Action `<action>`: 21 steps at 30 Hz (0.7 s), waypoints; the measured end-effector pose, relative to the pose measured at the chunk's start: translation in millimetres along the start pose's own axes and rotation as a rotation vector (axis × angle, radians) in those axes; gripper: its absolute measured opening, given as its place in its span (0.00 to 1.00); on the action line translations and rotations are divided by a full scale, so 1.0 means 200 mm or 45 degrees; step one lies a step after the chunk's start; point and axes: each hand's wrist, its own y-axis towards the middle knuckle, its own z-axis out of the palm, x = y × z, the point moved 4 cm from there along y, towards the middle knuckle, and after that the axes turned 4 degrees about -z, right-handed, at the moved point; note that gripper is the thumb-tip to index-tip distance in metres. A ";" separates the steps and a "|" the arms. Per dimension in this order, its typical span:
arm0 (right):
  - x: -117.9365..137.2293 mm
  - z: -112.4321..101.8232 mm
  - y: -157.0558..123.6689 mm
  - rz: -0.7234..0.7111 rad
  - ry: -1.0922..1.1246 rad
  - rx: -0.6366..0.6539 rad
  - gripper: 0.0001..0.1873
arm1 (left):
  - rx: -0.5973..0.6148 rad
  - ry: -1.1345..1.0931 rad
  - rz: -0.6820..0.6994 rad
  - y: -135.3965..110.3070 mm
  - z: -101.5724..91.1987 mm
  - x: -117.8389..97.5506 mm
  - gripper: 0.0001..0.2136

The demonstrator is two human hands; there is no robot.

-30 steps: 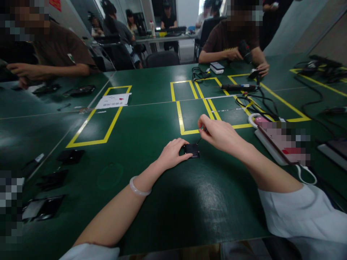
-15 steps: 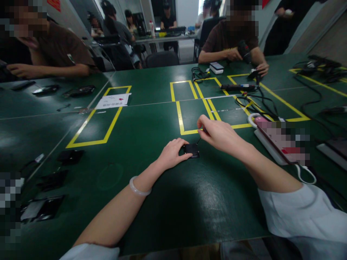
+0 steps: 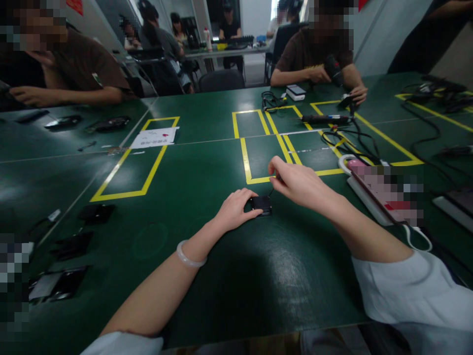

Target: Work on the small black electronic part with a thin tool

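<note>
A small black rectangular part [image 3: 261, 203] lies on the green table [image 3: 207, 276]. My left hand [image 3: 236, 211] grips its left side, with the thumb along the near edge and the fingers at the far edge. Above and to the right, my right hand [image 3: 291, 181] is closed around a small screwdriver [image 3: 272, 190]. Most of its handle is hidden by my fingers. The thin dark shaft points down to the part's far right corner; whether the tip sits in a screw is too small to tell.
At the left lie several black parts [image 3: 96, 213] and a paper label [image 3: 155, 137]. On the right are a pink-and-white case [image 3: 380, 192], a black electric screwdriver [image 3: 325, 120] and tangled cables [image 3: 356, 143]. Across the table a co-worker [image 3: 310, 54] holds a power tool.
Both my hands and the black part look the same. A standing person at the far right has shifted further right.
</note>
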 end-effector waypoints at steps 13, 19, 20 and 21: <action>0.00 0.00 -0.01 0.003 -0.012 -0.012 0.11 | -0.005 0.007 0.006 0.00 0.00 0.01 0.16; 0.00 -0.01 0.00 0.048 -0.002 -0.004 0.10 | -0.008 0.013 0.017 0.01 0.00 0.00 0.16; 0.00 -0.01 0.00 0.051 -0.008 0.000 0.10 | -0.010 0.011 0.017 0.01 0.00 0.00 0.16; 0.00 0.00 0.00 0.050 -0.013 0.002 0.10 | -0.013 0.008 0.017 0.00 0.00 0.00 0.16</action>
